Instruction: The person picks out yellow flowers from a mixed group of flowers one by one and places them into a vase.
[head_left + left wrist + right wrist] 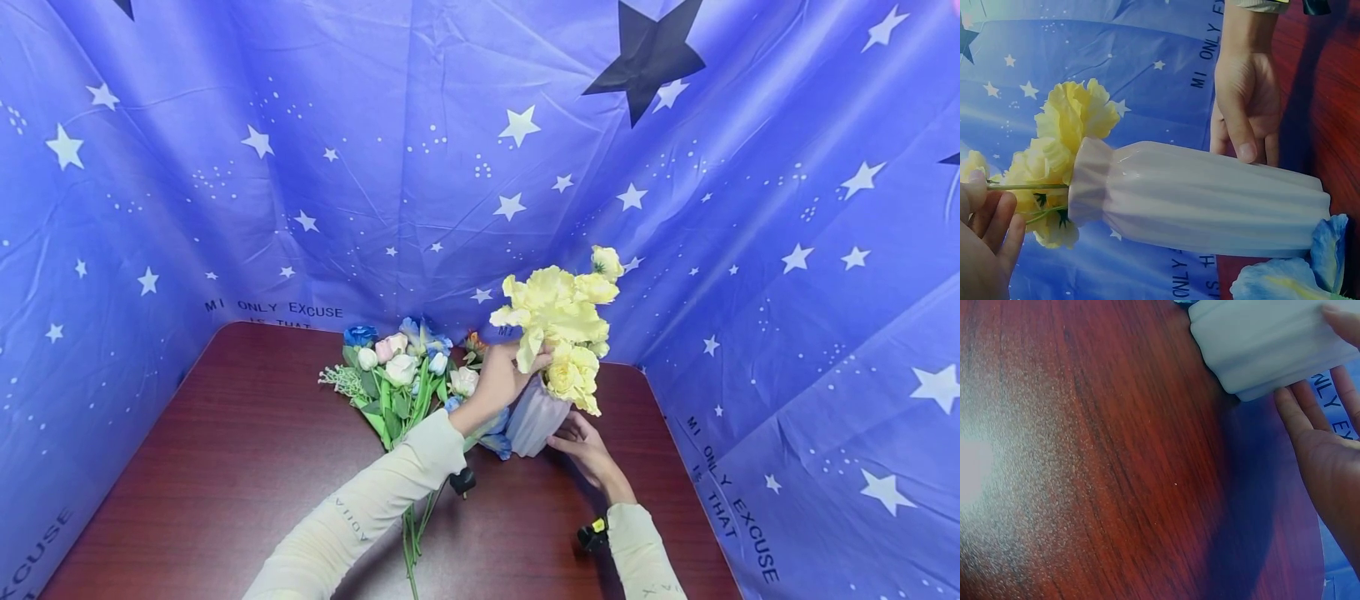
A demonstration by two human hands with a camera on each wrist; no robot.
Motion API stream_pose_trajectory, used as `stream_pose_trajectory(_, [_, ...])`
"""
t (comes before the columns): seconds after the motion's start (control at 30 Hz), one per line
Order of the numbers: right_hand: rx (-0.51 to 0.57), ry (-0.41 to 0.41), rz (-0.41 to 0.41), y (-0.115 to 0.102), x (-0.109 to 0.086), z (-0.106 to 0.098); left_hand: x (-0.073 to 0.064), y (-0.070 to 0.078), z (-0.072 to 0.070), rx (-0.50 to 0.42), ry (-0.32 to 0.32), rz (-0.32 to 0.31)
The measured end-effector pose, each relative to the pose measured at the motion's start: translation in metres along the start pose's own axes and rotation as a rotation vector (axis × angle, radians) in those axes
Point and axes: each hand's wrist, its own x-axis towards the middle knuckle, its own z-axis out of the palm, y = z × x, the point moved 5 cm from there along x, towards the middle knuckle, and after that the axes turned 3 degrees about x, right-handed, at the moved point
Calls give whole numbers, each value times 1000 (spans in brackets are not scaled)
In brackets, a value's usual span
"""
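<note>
A pale, ribbed vase [534,418] stands on the right of the table with yellow artificial flowers [555,308] above its mouth. Near that mouth, my left hand [498,379] pinches a thin green flower stem [1029,187] between thumb and fingers. In the left wrist view, the stem's end meets the rim of the vase. Low on the vase's side is my right hand [588,454], holding it with the thumb on one side and the fingers on the other. The right wrist view shows those fingertips [1285,400] against the vase wall; its far side is hidden.
Left of the vase lies a pile of artificial flowers [401,367], white, pink and blue, with green stems [408,533] reaching toward the front. Blue petals [1279,278] sit against the vase base. A starry blue cloth [420,167] surrounds the dark red-brown table [247,450].
</note>
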Motion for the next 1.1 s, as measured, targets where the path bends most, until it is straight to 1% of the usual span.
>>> stream_pose_trajectory(0.13, [-7,2,1,-1,-1,0,1,3,-1,-143,10,-8])
stream_pose_trajectory(0.23, [-13,3,4,-1,-1,1,1,4,-2,-136,16,-11])
stream_pose_trajectory(0.3, [-17,7,6,0,-2,1,1,4,-3,-54,19,2])
stream_pose_trajectory(0.37, [-18,12,9,1,-2,1,0,4,-4,70,29,30])
stream_pose_trajectory(0.47, [-17,14,13,2,-3,1,-1,3,-4,139,38,68])
stream_pose_trajectory(0.53, [-12,12,12,2,-4,2,-1,2,-3,183,50,107])
stream_pose_trajectory(0.6, [-9,11,15,2,-4,2,-1,1,-3,208,53,127])
stream_pose_trajectory(0.7, [-6,16,14,2,-4,2,-1,0,-1,214,26,103])
stream_pose_trajectory(0.73, [-9,13,9,1,-4,3,-1,-1,0,208,9,84])
stream_pose_trajectory(0.8, [-8,17,11,1,-4,3,-2,-3,1,188,-37,25])
stream_pose_trajectory(0.87, [-8,19,10,1,-4,3,-3,-4,2,184,-71,-9])
stream_pose_trajectory(1.03, [-3,15,12,1,-3,3,-1,-4,5,169,-114,-21])
stream_pose_trajectory(1.1, [-3,12,8,0,-3,3,-1,-6,7,147,-151,-44])
